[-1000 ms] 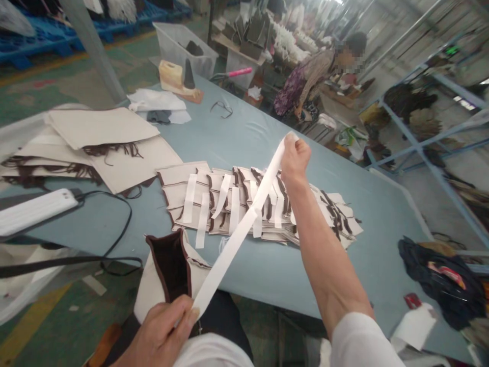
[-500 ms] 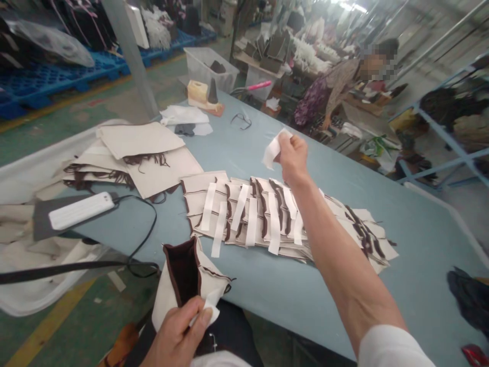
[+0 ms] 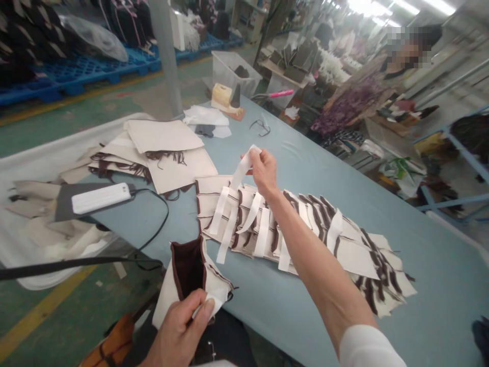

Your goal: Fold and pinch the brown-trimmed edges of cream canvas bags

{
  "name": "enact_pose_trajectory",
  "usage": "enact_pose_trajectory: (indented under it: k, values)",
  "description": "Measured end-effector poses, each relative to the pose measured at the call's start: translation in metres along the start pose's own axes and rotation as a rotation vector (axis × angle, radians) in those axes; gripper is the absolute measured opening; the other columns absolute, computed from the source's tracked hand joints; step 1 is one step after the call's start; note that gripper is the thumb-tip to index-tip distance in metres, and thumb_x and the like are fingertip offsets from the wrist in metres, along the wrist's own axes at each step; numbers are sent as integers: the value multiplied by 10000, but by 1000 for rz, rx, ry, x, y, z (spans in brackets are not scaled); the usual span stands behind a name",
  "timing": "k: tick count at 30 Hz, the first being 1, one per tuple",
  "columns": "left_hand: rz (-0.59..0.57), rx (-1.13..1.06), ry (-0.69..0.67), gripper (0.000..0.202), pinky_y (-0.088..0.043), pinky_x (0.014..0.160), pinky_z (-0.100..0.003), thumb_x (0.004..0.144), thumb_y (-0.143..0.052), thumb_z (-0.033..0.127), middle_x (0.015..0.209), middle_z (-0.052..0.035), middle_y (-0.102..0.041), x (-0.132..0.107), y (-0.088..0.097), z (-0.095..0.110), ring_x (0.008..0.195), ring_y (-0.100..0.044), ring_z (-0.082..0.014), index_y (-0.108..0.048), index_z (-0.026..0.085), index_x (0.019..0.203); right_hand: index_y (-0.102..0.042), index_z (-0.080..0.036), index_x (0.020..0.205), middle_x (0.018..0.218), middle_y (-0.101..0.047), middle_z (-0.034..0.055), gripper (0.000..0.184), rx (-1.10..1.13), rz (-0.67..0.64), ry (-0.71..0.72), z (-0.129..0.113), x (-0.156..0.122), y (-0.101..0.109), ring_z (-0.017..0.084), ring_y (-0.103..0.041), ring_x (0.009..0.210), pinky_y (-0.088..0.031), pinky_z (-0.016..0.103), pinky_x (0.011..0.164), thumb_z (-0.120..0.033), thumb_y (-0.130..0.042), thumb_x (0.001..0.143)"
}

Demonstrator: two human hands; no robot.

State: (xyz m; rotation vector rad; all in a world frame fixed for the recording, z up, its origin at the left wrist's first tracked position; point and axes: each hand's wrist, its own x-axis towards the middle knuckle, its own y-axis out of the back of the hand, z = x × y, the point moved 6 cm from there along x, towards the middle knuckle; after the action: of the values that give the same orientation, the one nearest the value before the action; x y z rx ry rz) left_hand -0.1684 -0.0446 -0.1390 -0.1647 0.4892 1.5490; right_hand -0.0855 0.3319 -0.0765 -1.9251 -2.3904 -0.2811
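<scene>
My left hand [image 3: 181,323] is closed on a cream fabric pouch [image 3: 164,300] with a dark brown lining, its mouth open upward, held low in front of the table edge. A small white piece [image 3: 217,300] lies at its thumb, against the pouch's side. Above the table, my right hand [image 3: 264,171] pinches a white strip [image 3: 241,168] by its upper end; the strip slants down to the left, over the row. Below it, a row of overlapping cream pieces [image 3: 214,184] with brown edges carries several loose white strips [image 3: 262,232]. My right forearm hides part of that row.
Flat cream panels [image 3: 164,137] with brown threads are stacked at the left. A white power strip [image 3: 101,198] with a black cord lies nearby, beside a white bin [image 3: 23,165]. Glasses [image 3: 260,127] and a yellowish block [image 3: 221,96] stand farther back. Another person [image 3: 355,97] is beyond the table.
My right hand has moved left and closer to the near end of the row, carrying the white strip. My left hand still grips the pouch. The view has shifted slightly.
</scene>
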Motion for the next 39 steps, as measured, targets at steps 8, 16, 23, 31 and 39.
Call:
enact_pose_trajectory:
  k: [8,16,23,31,39]
  values:
    - [17,-17,-7,519,-375,590,-236,1050,-403,599,648,45,-448,6,0,10,607,-482,-139,-517,213,722,-633,-217,959,837,-708,13,461,-54,-146,47,13,-10,-52,148,-614,703,-506,259,623,-664,-527,984]
    - [-21,-36,-51,471,-315,571,-247,1048,-387,544,626,61,-373,8,-8,16,584,-430,-130,-448,227,706,-692,-158,1074,957,-723,27,325,-284,-352,-3,74,-82,-106,178,-680,874,-572,361,870,-453,-555,1083]
    - [-27,-25,-60,448,-293,562,-255,1040,-383,499,615,61,-361,9,-7,21,578,-414,-128,-418,230,684,-729,-153,1070,1049,-751,50,235,-367,-612,-103,113,-153,-129,183,-734,925,-622,368,850,-380,-683,1035]
    - [-41,8,-73,454,-294,552,-257,1034,-385,504,598,56,-373,15,-7,26,561,-424,-129,-441,226,681,-769,-203,868,895,-800,25,106,-212,-549,-160,93,-146,-130,183,-742,897,-555,321,857,-240,-673,891]
    - [90,-43,-49,389,-353,523,-215,973,-500,476,586,56,-453,28,8,46,550,-420,-119,-561,206,700,-712,-185,974,930,-783,71,416,-86,-236,-363,41,-161,-6,166,-691,770,-566,306,763,-561,-535,1002]
